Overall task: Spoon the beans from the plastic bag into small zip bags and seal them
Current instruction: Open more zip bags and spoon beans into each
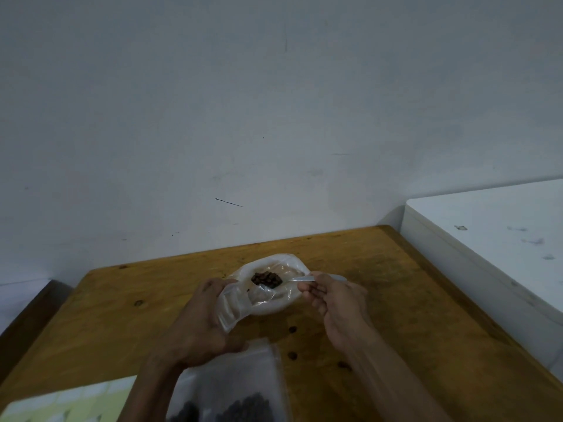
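A translucent plastic bag lies open in the middle of the wooden table. A small cluster of dark beans shows at its mouth. My left hand grips a small clear zip bag by its side, right at the plastic bag's near left edge. My right hand pinches a clear plastic strip that points toward the beans. I cannot tell whether this strip is a spoon's handle or the zip bag's lip.
A clear zip bag holding dark beans lies at the table's near edge, under my left forearm. A pale yellow and white sheet sits at the near left corner. A white cabinet top borders the table on the right, and a wall stands behind.
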Demonstrator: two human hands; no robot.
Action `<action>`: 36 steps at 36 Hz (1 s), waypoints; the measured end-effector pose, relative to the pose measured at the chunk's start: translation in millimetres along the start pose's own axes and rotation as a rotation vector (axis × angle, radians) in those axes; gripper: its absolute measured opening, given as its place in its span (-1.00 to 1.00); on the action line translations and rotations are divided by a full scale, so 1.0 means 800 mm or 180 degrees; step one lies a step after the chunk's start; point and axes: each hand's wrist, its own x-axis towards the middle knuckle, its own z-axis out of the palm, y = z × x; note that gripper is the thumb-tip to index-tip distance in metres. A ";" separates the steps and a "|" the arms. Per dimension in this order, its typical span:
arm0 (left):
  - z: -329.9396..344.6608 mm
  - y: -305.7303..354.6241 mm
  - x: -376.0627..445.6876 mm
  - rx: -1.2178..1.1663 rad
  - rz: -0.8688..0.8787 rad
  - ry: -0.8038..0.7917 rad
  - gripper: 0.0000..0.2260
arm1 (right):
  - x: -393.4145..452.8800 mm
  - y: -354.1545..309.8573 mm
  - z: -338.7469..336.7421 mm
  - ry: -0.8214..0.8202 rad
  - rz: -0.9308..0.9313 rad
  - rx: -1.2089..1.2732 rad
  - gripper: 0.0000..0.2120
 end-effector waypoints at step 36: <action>0.011 0.009 0.004 -0.0189 -0.0259 0.0134 -0.13 | -0.060 -0.022 0.026 -0.0507 -0.0747 -0.1404 -0.83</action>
